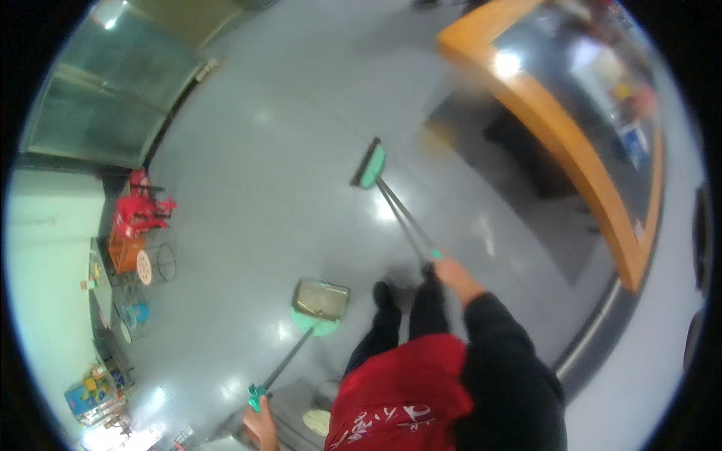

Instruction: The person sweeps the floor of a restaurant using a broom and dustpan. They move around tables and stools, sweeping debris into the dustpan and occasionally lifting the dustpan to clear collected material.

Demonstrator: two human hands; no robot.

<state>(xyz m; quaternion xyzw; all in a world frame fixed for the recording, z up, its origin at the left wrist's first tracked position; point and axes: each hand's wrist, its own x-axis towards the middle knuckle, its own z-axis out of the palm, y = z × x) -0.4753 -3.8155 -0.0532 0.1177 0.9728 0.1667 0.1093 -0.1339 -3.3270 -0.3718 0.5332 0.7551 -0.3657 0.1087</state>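
Note:
My right hand (456,279) grips the dark pole of a broom (374,166) near its green collar. The broom's green head and dark bristles rest on the grey floor (242,169), ahead of my shoes. Down at the left, my left hand (261,421) is closed around the green handle of a long-handled dustpan (320,301). The dustpan lies on the floor left of my feet, its open side facing away from me. A thin light strip, too small to name, shows inside the pan. Broom head and dustpan are well apart.
A wood-edged table (564,141) with a dark glossy top stands at the right. Along the left wall are red bundled items (141,211), an orange crate (125,251) and a stool (145,267). Glass doors (113,96) are at upper left. Another round stool seat (317,421) stands behind the dustpan.

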